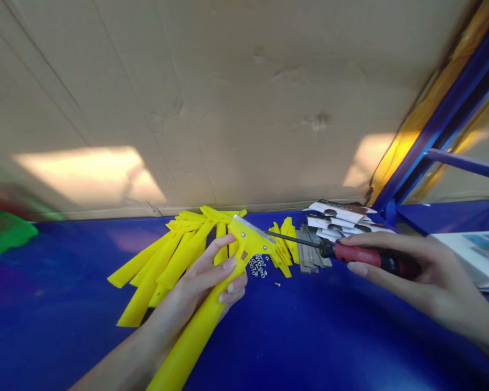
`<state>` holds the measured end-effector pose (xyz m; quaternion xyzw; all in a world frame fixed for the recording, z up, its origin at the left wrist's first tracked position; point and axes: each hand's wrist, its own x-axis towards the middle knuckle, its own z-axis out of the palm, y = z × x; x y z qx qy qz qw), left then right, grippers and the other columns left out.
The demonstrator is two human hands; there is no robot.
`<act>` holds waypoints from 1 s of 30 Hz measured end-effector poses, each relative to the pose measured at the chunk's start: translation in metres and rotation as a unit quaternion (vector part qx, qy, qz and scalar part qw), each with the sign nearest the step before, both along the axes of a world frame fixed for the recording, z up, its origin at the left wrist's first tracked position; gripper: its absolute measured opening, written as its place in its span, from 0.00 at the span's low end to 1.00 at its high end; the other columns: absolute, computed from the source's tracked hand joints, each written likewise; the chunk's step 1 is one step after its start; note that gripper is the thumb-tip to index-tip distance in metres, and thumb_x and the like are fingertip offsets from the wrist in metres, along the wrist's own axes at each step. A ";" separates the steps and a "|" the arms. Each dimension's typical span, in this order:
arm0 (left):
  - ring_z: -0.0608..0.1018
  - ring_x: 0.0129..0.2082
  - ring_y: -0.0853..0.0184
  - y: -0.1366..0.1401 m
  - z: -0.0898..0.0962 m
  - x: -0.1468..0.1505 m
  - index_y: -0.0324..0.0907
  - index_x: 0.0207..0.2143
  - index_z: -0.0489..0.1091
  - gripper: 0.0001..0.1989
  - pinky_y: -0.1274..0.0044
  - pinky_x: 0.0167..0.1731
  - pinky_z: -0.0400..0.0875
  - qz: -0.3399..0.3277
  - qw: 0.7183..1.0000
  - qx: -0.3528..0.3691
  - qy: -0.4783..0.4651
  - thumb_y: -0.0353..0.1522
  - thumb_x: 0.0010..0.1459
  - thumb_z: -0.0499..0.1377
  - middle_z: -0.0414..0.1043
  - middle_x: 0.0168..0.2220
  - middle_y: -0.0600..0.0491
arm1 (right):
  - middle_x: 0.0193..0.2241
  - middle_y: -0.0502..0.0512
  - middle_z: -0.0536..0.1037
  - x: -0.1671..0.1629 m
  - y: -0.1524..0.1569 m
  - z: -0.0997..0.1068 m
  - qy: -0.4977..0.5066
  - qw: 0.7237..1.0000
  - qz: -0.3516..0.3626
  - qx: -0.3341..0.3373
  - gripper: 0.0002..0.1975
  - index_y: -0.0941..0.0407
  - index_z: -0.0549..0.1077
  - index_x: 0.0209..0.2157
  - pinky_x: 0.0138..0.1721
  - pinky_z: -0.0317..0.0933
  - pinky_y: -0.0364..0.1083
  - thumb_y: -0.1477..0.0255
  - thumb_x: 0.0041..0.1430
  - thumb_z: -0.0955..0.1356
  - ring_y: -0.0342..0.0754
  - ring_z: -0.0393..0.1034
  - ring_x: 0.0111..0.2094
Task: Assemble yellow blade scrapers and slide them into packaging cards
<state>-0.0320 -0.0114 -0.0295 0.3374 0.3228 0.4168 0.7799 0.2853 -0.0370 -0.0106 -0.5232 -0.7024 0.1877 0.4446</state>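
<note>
My left hand (209,277) is wrapped round the handle of a yellow scraper (204,320), its head tilted up and to the right. A metal blade (248,224) runs along the head's upper edge, and two screws show on its face. In my right hand (424,271) is a screwdriver (358,254) with a red and black handle. Its dark shaft points left, and the tip appears close to the scraper head's right end; contact I cannot tell. Just behind the head lie small screws and nuts (257,266).
Yellow scraper handles (171,255) are piled at left. Small yellow pieces (283,247), grey metal blades (308,252) and white printed packets (338,220) lie at right. One loose screw (277,284) rests on the blue table (293,336). Cardboard (244,108) stands behind; a blue frame (436,114) rises at right.
</note>
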 end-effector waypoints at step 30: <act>0.70 0.21 0.74 0.000 -0.014 0.010 0.44 0.49 0.66 0.20 0.78 0.25 0.55 0.030 0.995 0.079 0.046 0.32 0.60 0.71 0.72 0.28 0.57 | 0.45 0.56 0.84 0.008 -0.005 0.004 -0.160 0.986 0.035 0.045 0.14 0.44 0.81 0.45 0.43 0.78 0.52 0.68 0.56 0.74 0.58 0.81 0.44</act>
